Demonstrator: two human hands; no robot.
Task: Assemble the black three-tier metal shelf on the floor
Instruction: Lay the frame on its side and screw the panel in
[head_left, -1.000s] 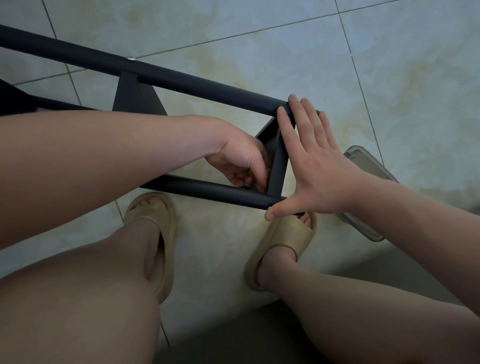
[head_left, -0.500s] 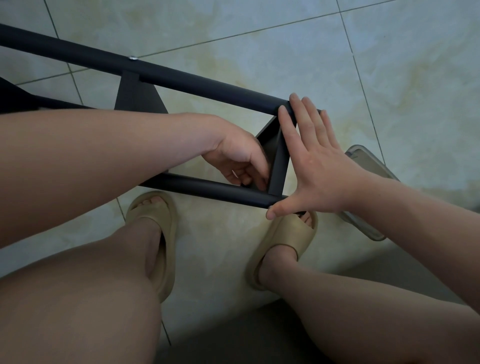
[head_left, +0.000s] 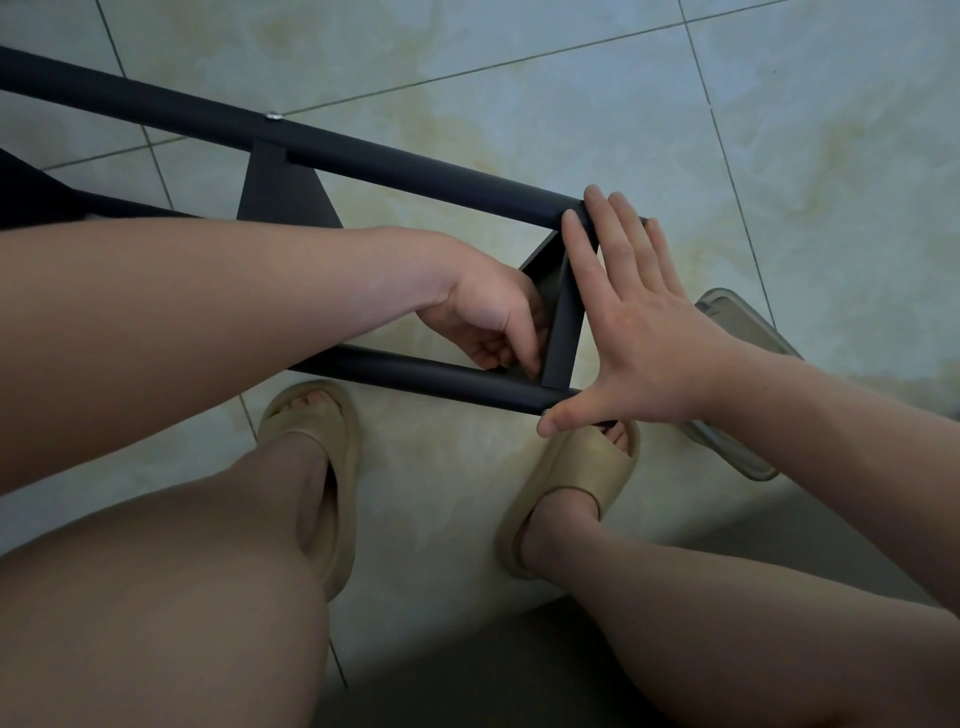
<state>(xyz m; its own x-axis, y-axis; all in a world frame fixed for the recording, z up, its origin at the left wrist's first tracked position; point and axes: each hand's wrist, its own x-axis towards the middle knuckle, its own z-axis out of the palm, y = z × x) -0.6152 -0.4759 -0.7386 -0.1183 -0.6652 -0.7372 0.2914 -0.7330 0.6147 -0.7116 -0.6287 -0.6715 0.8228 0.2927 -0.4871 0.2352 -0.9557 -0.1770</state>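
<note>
The black metal shelf frame lies on its side on the tiled floor, its upper tube (head_left: 415, 161) and lower tube (head_left: 441, 376) running from the left to the middle. A flat end panel (head_left: 563, 332) joins them; a second panel (head_left: 280, 197) sits further left. My right hand (head_left: 644, 332) presses flat against the outer side of the end panel, fingers straight up to the upper tube, thumb on the lower tube's end. My left hand (head_left: 483, 317) reaches inside the frame, fingers curled, thumb and forefinger tips at the corner of panel and lower tube. What they pinch is hidden.
A silver screw head (head_left: 271, 116) shows on the upper tube. A flat translucent grey object (head_left: 743, 332) lies on the floor under my right wrist. My feet in beige sandals (head_left: 322, 441) (head_left: 582, 478) stand just below the frame. Pale tiles stretch to the upper right.
My left forefinger lifted and came back down to the inner corner; the hand shifted slightly there. My right hand and the frame stayed where they were.
</note>
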